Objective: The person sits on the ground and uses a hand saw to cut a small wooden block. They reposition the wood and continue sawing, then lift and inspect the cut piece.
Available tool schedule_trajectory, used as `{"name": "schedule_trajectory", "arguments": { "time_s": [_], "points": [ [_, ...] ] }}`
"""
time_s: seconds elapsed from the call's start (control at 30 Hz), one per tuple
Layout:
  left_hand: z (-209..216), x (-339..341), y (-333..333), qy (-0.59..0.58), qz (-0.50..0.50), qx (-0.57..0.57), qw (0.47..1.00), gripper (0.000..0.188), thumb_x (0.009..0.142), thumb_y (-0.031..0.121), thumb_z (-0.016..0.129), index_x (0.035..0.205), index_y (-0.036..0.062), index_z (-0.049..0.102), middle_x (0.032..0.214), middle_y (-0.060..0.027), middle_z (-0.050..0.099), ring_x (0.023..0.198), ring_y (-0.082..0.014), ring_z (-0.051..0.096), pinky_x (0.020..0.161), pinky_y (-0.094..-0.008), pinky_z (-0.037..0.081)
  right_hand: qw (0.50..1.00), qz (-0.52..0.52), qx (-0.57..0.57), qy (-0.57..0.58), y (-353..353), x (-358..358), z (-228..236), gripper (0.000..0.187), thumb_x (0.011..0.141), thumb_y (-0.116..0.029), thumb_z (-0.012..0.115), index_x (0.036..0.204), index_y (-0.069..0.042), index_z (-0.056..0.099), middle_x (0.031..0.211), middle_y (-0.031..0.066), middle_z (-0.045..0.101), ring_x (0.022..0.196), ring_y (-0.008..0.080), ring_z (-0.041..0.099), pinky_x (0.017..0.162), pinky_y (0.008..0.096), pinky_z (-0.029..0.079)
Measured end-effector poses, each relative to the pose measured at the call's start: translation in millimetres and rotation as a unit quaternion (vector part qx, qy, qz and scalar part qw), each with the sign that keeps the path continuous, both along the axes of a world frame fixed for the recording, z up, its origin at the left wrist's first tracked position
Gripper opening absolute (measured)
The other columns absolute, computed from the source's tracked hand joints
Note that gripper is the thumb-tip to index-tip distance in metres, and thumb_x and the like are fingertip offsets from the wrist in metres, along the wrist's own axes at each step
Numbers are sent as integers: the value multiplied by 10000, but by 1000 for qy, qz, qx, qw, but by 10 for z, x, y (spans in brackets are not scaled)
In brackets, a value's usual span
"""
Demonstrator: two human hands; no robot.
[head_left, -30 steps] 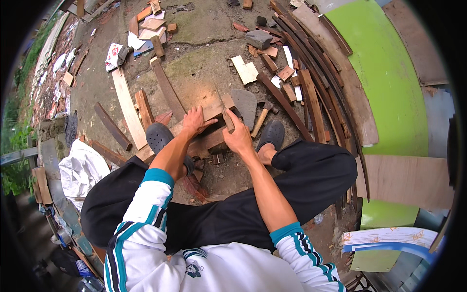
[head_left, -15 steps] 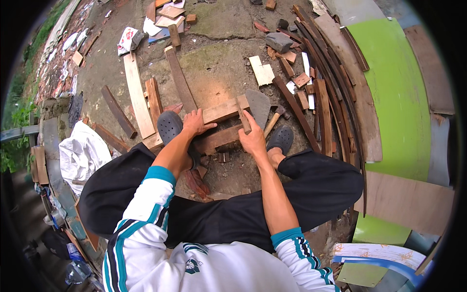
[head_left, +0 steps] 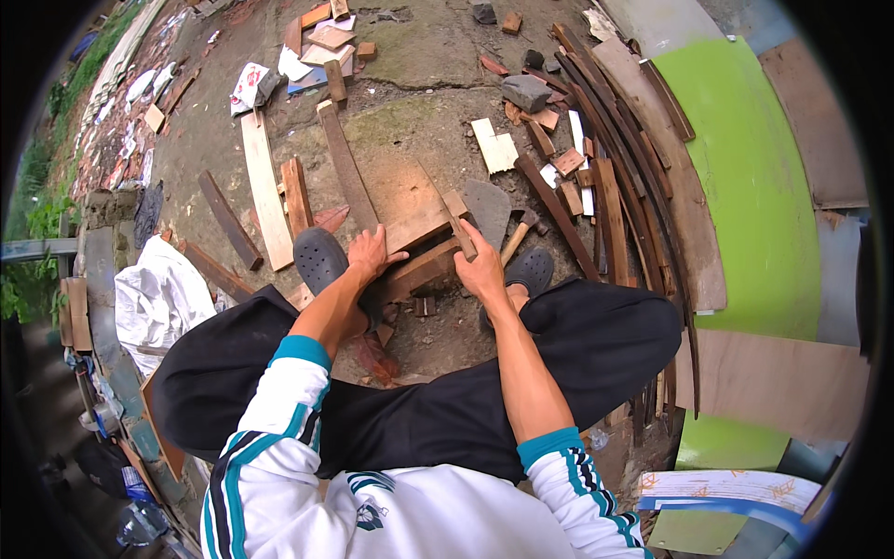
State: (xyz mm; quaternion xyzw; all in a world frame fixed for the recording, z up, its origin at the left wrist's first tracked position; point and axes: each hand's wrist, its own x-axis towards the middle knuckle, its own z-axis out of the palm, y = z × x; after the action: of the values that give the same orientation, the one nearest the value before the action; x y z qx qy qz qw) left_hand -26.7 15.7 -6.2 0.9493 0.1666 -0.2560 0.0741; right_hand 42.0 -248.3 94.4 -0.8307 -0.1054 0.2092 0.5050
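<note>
My left hand [head_left: 370,250] grips the left end of a light wooden block [head_left: 419,226], with fingers over its top and the thumb along the near side. This block lies across a darker, rough piece of wood [head_left: 424,268] on the ground. In my right hand [head_left: 480,267] is a long, narrow brown tool [head_left: 445,205] tapering to a thin tip. The tool slants across the block near its right end; its exact kind is unclear. Just right of that hand lies a hammer [head_left: 517,238] with a wooden handle, close to my shoe [head_left: 531,270].
Dark wood strips [head_left: 610,219] and a green panel [head_left: 759,186] line the right side. Loose boards [head_left: 267,191] lie ahead on the left, beyond a white sack [head_left: 163,293]. Grey stone [head_left: 526,92] and offcuts [head_left: 331,37] lie farther off. Orange-brown dust [head_left: 407,179] covers the concrete behind the block.
The narrow tool has slid away from me, so more of it shows beyond the block. My left hand keeps its hold, and the whole view has shifted slightly.
</note>
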Motion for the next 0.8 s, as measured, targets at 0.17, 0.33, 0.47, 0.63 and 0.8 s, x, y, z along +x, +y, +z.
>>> {"name": "schedule_trajectory", "arguments": {
  "time_s": [0.17,0.33,0.47,0.63,0.8],
  "points": [
    [74,39,-189,-61,-15,-17,998,996,845,812,594,1385,-21,517,1213,-223,630,1236,-383,579,1031,-504,461,1000,7,-13,16,-93,-61,19,649,865,-109,610,1507,-85,519,1372,236,651,1219,397,656,1014,407,520],
    [6,368,-477,-194,56,-157,967,933,872,774,591,1366,-16,544,1240,-221,626,1232,-374,570,1086,-489,391,1000,12,18,-6,-100,-140,53,618,884,-78,590,1500,-89,538,1382,218,655,1249,326,653,1041,377,495],
    [3,434,-766,-234,-2,-66,970,893,862,748,629,1349,4,556,1194,-207,648,1189,-360,597,1056,-465,427,998,18,-1,53,-106,19,79,612,892,-52,587,1501,-92,545,1367,201,672,1191,286,680,1012,348,505],
    [-148,566,-472,-202,-5,-119,972,884,815,760,677,1277,12,580,1137,-185,674,1074,-347,672,868,-468,540,999,37,-21,-5,-42,127,72,614,908,-72,584,1519,-102,529,1197,182,737,960,227,709,874,334,543],
    [-117,604,-443,-161,17,-138,977,845,799,752,698,1192,11,595,1115,-201,687,1038,-365,700,837,-490,562,993,54,-58,91,-215,80,460,603,921,-54,574,1521,-69,518,1104,158,753,812,186,683,831,336,551]
  ]
}}
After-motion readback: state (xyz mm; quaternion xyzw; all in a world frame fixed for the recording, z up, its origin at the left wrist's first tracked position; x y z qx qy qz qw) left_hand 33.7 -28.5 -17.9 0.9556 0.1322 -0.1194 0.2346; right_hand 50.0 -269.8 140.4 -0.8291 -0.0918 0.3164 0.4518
